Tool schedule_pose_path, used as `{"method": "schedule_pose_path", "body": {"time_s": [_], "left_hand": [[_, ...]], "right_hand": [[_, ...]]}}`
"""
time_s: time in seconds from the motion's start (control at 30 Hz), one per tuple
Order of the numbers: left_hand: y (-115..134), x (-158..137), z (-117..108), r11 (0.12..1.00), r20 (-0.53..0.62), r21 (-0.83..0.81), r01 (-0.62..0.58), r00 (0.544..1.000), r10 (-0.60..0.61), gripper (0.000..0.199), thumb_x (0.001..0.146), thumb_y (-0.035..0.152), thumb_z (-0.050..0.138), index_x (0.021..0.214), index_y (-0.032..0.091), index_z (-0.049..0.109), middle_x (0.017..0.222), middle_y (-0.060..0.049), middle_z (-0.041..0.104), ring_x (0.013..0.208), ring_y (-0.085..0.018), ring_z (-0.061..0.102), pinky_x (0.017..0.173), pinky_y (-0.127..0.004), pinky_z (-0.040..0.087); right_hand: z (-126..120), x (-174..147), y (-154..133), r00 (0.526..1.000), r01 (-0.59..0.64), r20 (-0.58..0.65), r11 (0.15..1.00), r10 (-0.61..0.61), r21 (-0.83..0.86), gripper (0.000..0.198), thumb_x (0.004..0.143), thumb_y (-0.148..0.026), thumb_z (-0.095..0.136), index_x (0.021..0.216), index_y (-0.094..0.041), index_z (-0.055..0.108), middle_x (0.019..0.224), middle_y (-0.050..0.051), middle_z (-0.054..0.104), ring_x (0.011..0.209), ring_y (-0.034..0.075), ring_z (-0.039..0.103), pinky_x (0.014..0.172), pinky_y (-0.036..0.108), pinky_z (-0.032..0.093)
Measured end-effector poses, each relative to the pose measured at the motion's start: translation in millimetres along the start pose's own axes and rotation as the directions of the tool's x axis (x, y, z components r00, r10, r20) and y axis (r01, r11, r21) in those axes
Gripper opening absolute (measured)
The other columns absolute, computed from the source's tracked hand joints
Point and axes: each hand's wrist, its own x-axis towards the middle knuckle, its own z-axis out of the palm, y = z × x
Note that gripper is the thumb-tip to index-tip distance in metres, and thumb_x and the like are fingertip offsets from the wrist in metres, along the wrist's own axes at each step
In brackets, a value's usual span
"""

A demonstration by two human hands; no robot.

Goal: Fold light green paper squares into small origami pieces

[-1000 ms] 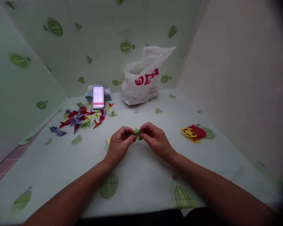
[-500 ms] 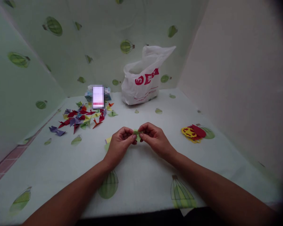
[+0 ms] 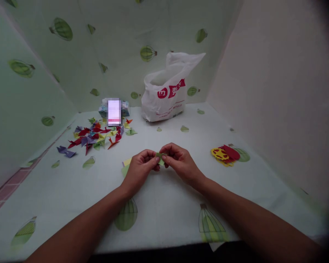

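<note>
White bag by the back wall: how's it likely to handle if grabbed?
The white bag will likely crumple in a grip: its film looks thin and wrinkled. Its upright stance hints at some weight inside, but the contents are hidden. The loose, pointed top may flop.

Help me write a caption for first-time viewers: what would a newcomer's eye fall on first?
Probably the bright screen at the back left, and the red-printed white bag to its right. In front of the screen, mostly to its left, spreads a colourful pile of folded papers. In the centre, the left hand and right hand pinch a small green paper.
</note>
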Motion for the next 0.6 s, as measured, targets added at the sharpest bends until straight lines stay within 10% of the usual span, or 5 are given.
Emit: {"method": "schedule_pose_path", "body": {"time_s": [0.6], "left_hand": [[-3.5, -1.5, 2.6, 0.987, -0.051, -0.16, 0.026, 0.998, -0.034, 0.021, 0.078, 0.031, 0.074, 0.077, 0.016, 0.06, 0.072, 0.0, 0.066, 0.063, -0.011, 0.062, 0.067, -0.025, 0.05]], "right_hand": [[-0.1, 0.3, 6.8, 1.0, -0.03, 0.0, 0.991, 0.03, 0.132, 0.012, 0.081, -0.027, 0.068, 0.09, -0.019, 0.066, 0.072, -0.002, 0.061, 0.063, 0.011, 0.054, 0.063, 0.028, 0.046]]}}
